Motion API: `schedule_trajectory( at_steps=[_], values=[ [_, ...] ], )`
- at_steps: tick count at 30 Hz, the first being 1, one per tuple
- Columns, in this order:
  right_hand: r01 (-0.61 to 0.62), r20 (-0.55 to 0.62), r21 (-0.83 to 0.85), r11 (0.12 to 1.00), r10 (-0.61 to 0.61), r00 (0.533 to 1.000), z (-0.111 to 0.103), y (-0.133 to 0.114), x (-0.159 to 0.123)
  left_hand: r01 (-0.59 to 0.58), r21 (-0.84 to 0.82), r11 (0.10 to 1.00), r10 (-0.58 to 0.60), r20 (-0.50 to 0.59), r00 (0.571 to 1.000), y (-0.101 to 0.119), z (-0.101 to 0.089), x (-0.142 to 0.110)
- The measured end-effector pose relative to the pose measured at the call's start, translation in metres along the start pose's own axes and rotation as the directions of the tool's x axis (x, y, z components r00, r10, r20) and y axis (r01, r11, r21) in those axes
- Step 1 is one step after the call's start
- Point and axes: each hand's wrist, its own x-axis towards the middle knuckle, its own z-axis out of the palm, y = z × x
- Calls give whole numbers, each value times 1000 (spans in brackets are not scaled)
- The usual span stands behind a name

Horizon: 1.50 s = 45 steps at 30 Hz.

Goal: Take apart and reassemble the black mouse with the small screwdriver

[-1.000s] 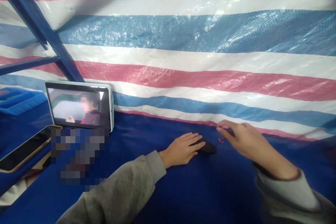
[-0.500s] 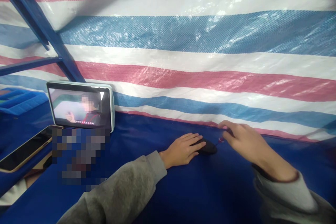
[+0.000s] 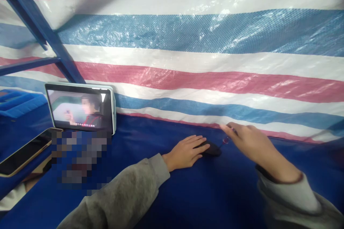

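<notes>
My left hand lies flat on the blue table cover, fingers stretched out, fingertips resting on a small dark oval object. My right hand hovers just right of that object, fingers pinched round a thin tool with a red handle whose tip points down toward the oval object. Both arms wear grey sleeves.
A tablet playing video leans against the striped tarp wall at left. A phone lies at the left edge beside a blurred patch. Blue metal frame bars cross the upper left. A blue bin sits far left.
My right hand has shifted slightly left and up with the red-handled tool. My left hand stays on the dark object. The tablet picture has changed.
</notes>
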Motion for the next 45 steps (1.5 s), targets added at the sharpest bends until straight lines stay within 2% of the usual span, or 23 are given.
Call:
schedule_trajectory(
  at_steps=[3, 8, 13, 17, 22, 28, 37, 45],
  values=[
    [3, 13, 5, 1000, -3, 1000, 0, -2, 0, 2, -4, 1000, -2, -2, 1000, 0, 0, 0],
    [78, -14, -15, 997, -78, 997, 1, -2, -1, 4, -15, 1000, -4, 2, 1000, 0, 0, 0],
    [58, -67, -76, 995, -63, 996, 3, 0, 0, 9, -17, 1000, -9, 6, 1000, 0, 0, 0],
    [50, -40, -36, 998, -51, 998, 3, -1, 0, 10, -12, 1000, -9, 5, 1000, 0, 0, 0],
    [-18, 9, -39, 999, 18, 1000, -1, -6, -1, 5, -10, 1000, -5, 3, 1000, 0, 0, 0],
    [56, 7, 20, 998, -56, 998, 1, -5, 0, 6, -17, 1000, -6, 5, 1000, 0, 0, 1],
    [41, -29, 26, 999, -41, 999, 0, -6, 0, 12, -31, 999, -12, 7, 1000, 0, 0, 0],
    [36, 23, 13, 999, -36, 999, -1, -6, -1, 16, -18, 1000, -15, 9, 1000, 1, -2, 0]
  ],
)
